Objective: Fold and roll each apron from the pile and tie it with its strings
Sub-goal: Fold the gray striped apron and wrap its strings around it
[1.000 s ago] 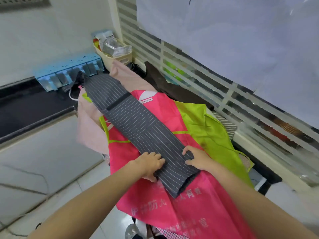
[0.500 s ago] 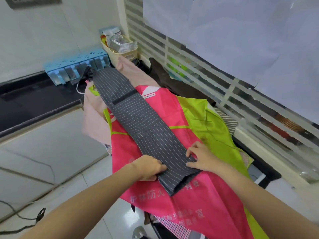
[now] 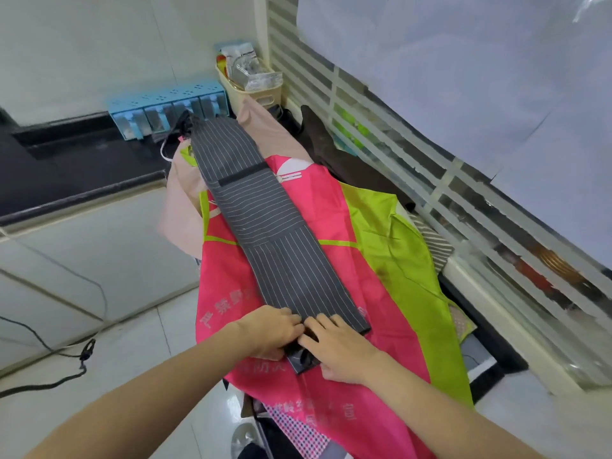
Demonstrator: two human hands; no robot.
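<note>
A dark grey pinstriped apron (image 3: 271, 233), folded into a long narrow strip, lies diagonally across the apron pile. Under it is a pink apron (image 3: 334, 220) with white lettering, and a lime green apron (image 3: 397, 260) shows to the right. My left hand (image 3: 271, 332) and my right hand (image 3: 341, 352) meet at the strip's near end. Their fingers curl round that end, which is turned over onto the strip, its dark underside showing between them. The apron's strings lie bunched at the far end (image 3: 185, 127).
A pale pink cloth (image 3: 182, 210) and a dark brown one (image 3: 341, 160) lie in the pile. Behind stand a beige basket (image 3: 251, 91) of packets and a blue rack (image 3: 165, 107). A slatted window grille (image 3: 430, 167) runs along the right. A black cable (image 3: 49, 382) lies on the tiled floor.
Both hands slid from the strip's side edges to the middle of its near end and came together. The near end, flat before, is now turned over.
</note>
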